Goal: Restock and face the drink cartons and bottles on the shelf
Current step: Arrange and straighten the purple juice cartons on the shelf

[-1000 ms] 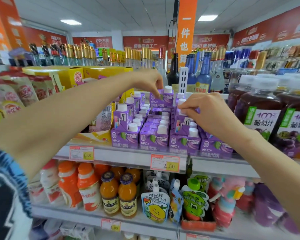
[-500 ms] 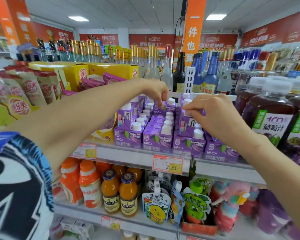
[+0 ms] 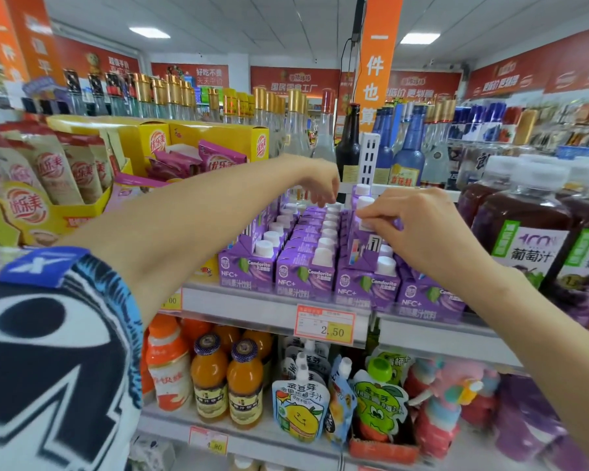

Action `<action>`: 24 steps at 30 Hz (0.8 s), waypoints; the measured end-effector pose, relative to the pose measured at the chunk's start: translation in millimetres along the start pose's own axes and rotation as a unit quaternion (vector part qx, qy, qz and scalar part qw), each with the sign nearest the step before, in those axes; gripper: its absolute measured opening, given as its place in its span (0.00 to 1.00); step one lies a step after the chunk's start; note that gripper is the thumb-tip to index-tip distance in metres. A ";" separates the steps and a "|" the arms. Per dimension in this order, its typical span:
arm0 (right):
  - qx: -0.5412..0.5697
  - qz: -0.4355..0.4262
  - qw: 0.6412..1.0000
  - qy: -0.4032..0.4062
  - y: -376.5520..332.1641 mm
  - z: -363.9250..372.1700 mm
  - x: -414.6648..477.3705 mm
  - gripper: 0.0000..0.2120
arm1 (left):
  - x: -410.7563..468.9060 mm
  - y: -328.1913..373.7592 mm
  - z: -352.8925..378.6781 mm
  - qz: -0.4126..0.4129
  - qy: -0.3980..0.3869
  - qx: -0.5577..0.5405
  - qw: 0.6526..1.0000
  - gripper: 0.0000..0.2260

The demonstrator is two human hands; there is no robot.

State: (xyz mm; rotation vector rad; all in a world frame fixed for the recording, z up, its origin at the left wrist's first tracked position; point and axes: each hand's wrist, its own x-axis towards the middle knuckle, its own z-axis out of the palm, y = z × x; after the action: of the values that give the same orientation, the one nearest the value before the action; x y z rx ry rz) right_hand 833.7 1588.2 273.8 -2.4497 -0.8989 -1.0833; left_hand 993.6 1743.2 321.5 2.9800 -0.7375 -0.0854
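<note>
The person wore a short-sleeved top (image 3: 21,419), of which only the left sleeve (image 3: 82,334) showed: white cloth printed with heavy black shapes, thick curved bands and a rounded blot, like a piece of some large graphic. At the shoulder sat a bright blue patch (image 3: 38,266) bearing angular white strokes that looked like part of a letter or logo; I could not read it. The sleeve's hem (image 3: 131,300) was edged with a band streaked in blue and black. Below that hem the left arm (image 3: 201,226) was bare to the left hand (image 3: 320,185). The right arm (image 3: 524,317) was bare along all that showed of it, to the right hand (image 3: 422,232).
</note>
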 end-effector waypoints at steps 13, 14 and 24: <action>-0.014 -0.021 1.000 0.007 1.3 3.9 -1.0 0.05 | 13.9 4.8 3.8 -0.038 0.006 -0.014 0.999 0.11; -0.015 -0.021 1.000 0.008 2.0 4.5 -1.5 0.05 | 11.6 1.6 0.2 -0.038 0.013 -0.024 0.999 0.13; -0.010 -0.034 0.997 0.062 3.1 10.7 -6.6 0.07 | -56.1 -20.9 -50.0 0.020 0.140 -0.108 0.984 0.10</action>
State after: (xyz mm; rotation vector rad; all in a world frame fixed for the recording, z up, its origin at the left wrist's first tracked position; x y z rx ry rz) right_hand 838.2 1588.5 261.7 -2.3531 -0.9439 -1.2572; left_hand 957.2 1790.5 371.7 2.6934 -0.7024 0.2350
